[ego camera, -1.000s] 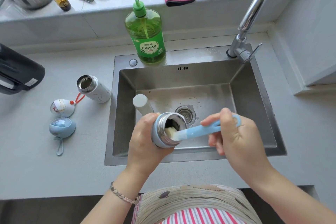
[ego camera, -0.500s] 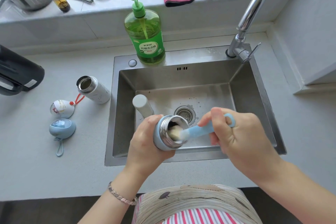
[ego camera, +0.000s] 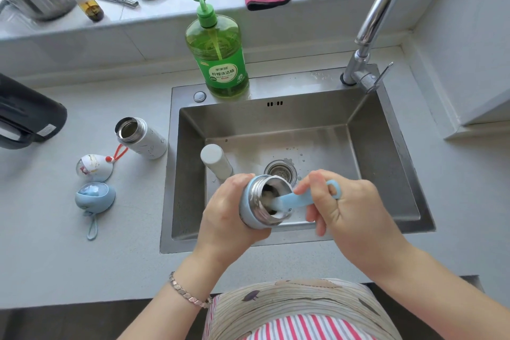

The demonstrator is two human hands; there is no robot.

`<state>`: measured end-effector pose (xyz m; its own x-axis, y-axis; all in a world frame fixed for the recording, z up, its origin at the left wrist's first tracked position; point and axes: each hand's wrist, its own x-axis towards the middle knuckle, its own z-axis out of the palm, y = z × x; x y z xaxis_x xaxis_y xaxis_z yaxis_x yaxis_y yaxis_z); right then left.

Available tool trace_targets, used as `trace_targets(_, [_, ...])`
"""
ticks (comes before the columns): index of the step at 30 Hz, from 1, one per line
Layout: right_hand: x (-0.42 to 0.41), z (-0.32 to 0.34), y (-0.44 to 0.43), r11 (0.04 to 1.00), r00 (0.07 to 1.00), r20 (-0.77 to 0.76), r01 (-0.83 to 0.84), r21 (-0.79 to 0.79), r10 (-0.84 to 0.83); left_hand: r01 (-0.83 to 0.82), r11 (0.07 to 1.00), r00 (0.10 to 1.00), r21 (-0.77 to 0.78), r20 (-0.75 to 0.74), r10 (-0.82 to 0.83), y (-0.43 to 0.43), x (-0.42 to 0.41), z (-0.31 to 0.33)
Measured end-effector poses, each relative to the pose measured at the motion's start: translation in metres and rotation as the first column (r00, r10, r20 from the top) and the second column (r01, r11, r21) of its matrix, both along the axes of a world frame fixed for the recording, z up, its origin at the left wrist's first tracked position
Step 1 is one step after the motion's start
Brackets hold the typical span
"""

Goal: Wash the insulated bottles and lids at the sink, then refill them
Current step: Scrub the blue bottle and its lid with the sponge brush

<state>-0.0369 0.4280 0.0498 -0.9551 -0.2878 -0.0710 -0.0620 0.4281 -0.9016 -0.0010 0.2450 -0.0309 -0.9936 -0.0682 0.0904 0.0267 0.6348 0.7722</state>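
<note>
Over the near edge of the stainless steel sink (ego camera: 386,174), the left hand (ego camera: 229,218) wraps its fingers round the pale blue insulated bottle with a steel mouth (ego camera: 245,205). The bottle is tilted so its mouth faces right. The right hand (ego camera: 345,210) pinches the pale blue plastic brush handle (ego camera: 302,199) between thumb and curled fingers, with the brush head down inside the mouth. The likeliest slip is right here: if the shell is wet, a hard push of the brush could turn it out of the left hand and drop it into the sink, and a sharp pull could flick water over the near rim onto the clothing. Inside the sink, left of the round steel drain (ego camera: 280,171), a white cylindrical container (ego camera: 215,160) stands where a falling bottle would knock it over. On the grey bench (ego camera: 82,257) left of the sink lie the blue dome-shaped lid with a loop (ego camera: 95,197) and the white dome-shaped lid with a red cord (ego camera: 93,168). Just beyond them sits the open white insulated bottle (ego camera: 140,136), near enough the sink's left rim for a swinging elbow to topple it. On the sink's far rim stands the green dish-soap pump bottle (ego camera: 218,47), and at its far right corner the chrome tap (ego camera: 378,16), with no water visibly running. Rinsing looks not yet done, and soap left inside would taint the refill.
</note>
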Motion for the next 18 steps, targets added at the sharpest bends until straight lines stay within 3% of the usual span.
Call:
trace_targets(3, [0.0, 0.005, 0.003, 0.994, 0.998, 0.029, 0.066, -0.089, -0.064, -0.091, 0.995, 0.996, 0.044, 0.026, 0.09, -0.003, 0.003, -0.003])
trace_targets(7, [0.001, -0.007, -0.01, 0.983, 0.981, 0.155, 0.133, -0.129, -0.113, -0.029, 0.999, 0.999, 0.028, -0.019, 0.03, 0.008, 0.004, 0.0])
trace_targets(10, [-0.006, 0.001, -0.01, 0.939, 0.948, 0.261, 0.245, -0.243, -0.18, -0.06, 0.995, 0.998, 0.074, -0.012, 0.061, 0.012, 0.008, -0.001])
trace_targets(14, [-0.003, 0.005, -0.009, 0.874, 0.918, 0.287, 0.362, -0.323, -0.274, -0.097, 0.986, 0.995, 0.136, -0.018, 0.1, 0.01, 0.01, -0.004])
trace_targets(18, [0.005, -0.005, -0.018, 0.882, 0.903, 0.37, 0.346, -0.32, -0.22, -0.068, 0.986, 0.998, 0.151, 0.026, 0.065, 0.016, 0.011, -0.005])
